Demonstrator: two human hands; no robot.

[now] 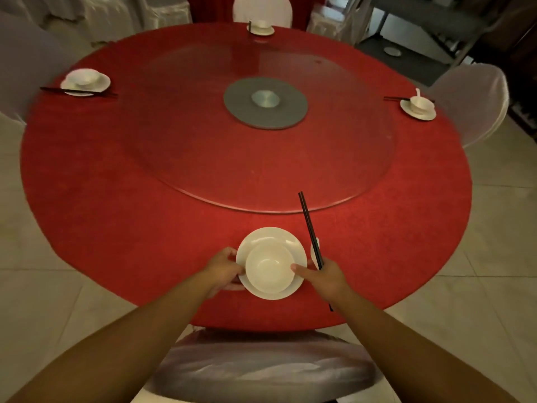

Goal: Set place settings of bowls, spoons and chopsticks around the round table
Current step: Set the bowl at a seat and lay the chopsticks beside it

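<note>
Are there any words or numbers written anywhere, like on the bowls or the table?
None: no words, numbers or signs can be read anywhere in this picture.
The near bowl and the plate under it are plain white.
The red table and the glass turntable bear no print.
The chopsticks in the right hand are plain black.
The shelves at the back are too dark and blurred to tell.

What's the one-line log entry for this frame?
left hand: holds plate | right hand: holds chopsticks, thumb on bowl | near setting: unfinished
</note>
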